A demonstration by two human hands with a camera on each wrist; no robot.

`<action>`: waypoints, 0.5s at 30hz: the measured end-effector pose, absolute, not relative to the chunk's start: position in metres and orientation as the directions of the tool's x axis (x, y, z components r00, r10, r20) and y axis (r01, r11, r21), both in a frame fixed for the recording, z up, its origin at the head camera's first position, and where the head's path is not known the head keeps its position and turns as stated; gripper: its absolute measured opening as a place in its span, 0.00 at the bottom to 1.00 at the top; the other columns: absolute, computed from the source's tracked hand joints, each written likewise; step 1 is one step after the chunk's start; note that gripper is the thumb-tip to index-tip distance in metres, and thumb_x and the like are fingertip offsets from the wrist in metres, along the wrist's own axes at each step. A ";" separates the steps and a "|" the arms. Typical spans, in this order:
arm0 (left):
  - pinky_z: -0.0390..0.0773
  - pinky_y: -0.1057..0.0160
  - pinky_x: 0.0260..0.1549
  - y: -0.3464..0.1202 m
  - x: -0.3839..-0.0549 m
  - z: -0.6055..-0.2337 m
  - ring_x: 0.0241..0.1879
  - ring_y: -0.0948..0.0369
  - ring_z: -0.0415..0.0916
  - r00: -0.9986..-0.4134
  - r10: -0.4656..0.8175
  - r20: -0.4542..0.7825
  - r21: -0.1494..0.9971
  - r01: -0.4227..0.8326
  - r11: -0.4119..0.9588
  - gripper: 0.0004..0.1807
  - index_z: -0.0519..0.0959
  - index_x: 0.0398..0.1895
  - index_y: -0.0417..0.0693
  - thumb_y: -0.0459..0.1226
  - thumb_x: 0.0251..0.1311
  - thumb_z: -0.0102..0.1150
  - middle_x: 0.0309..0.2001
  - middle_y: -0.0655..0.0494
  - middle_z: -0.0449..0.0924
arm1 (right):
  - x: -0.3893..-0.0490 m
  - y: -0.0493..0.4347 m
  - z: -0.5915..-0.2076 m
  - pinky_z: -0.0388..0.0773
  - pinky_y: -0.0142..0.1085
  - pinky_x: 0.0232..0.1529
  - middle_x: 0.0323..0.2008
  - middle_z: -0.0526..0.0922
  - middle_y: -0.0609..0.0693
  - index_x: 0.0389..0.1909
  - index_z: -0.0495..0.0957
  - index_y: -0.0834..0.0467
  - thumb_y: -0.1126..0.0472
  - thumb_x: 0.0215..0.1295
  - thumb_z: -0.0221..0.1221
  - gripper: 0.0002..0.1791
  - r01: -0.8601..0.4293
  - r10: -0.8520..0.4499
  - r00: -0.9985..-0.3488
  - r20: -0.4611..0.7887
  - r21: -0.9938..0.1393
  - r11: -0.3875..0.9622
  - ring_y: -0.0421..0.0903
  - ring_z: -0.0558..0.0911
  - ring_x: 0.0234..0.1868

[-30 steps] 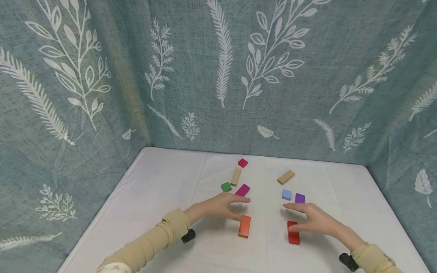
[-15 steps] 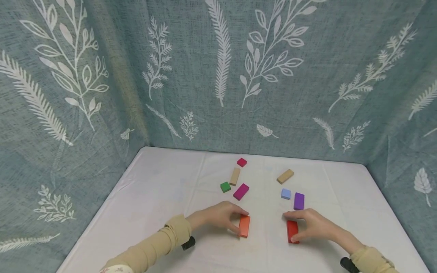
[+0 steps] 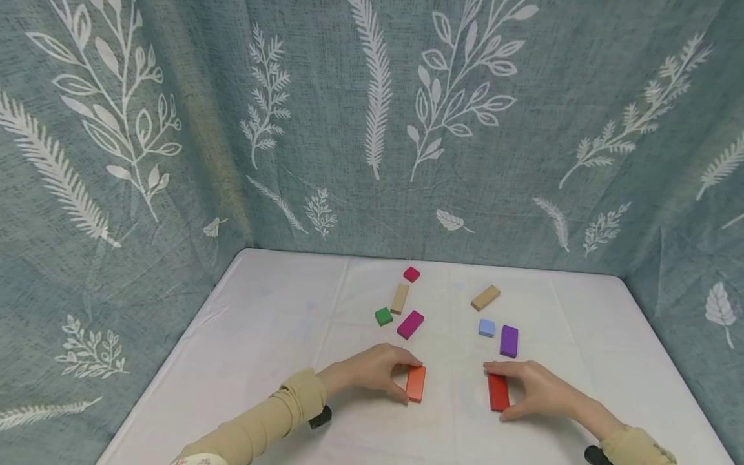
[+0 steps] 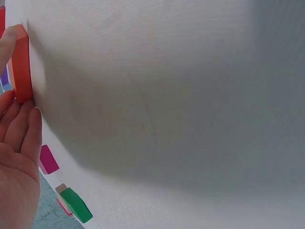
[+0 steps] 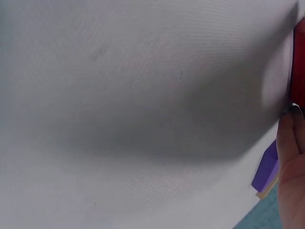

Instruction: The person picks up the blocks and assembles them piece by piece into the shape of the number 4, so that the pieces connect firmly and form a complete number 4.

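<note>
On the white-covered table, my left hand [image 3: 374, 371] pinches an orange block [image 3: 416, 384] lengthwise, thumb at its near end and fingers at its far end. The left wrist view shows the thumb on one end of the orange block [image 4: 21, 67] and fingertips against the other. To the right, my right hand [image 3: 539, 389] spans a red block [image 3: 498, 392] the same way, its thumb by the near end and fingers at the far end. In the right wrist view the red block [image 5: 299, 67] is cut off by the frame edge and the thumb is hidden. Both blocks lie flat.
Beyond the left hand lie a magenta block [image 3: 410, 325], a green block [image 3: 383, 316], a plain wooden block [image 3: 400, 299] and a crimson block [image 3: 411, 274]. Past the right hand are purple [image 3: 509, 341], light blue [image 3: 487, 328] and wooden [image 3: 485, 298] blocks. A patterned curtain [image 3: 372, 213] encloses the table.
Both hands came down from above the blocks and closed in on their ends, the left on the orange block, the right on the red one. The blocks have hardly moved.
</note>
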State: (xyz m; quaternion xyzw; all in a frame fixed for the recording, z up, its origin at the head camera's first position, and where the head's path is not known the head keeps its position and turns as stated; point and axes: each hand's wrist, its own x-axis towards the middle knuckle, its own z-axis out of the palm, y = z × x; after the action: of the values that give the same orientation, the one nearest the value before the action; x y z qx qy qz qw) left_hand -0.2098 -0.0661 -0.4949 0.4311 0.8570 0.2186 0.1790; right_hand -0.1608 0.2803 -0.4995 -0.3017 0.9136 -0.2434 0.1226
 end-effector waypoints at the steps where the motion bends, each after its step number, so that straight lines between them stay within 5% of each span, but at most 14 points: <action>1: 0.70 0.69 0.59 -0.066 -0.210 -0.495 0.56 0.66 0.74 -0.567 0.815 -0.119 0.529 0.658 0.535 0.33 0.76 0.59 0.51 0.49 0.47 0.72 0.55 0.62 0.79 | -0.161 0.280 -0.500 0.76 0.41 0.56 0.59 0.78 0.49 0.60 0.74 0.57 0.38 0.44 0.69 0.43 -0.490 -0.610 -0.788 -0.079 -0.519 0.701 0.51 0.76 0.60; 15: 0.71 0.69 0.58 -0.067 -0.207 -0.499 0.55 0.67 0.74 -0.587 0.804 -0.094 0.572 0.630 0.526 0.32 0.76 0.58 0.50 0.46 0.47 0.73 0.54 0.61 0.80 | -0.157 0.281 -0.503 0.77 0.40 0.55 0.56 0.80 0.49 0.57 0.75 0.59 0.39 0.45 0.70 0.41 -0.484 -0.579 -0.814 -0.041 -0.504 0.716 0.51 0.78 0.57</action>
State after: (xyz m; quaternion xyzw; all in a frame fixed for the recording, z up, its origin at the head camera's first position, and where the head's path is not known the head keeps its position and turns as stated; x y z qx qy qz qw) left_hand -0.2075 -0.0672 -0.4987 0.4190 0.8556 0.2477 0.1764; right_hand -0.1567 0.2812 -0.5031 -0.2886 0.9210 -0.2426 0.0981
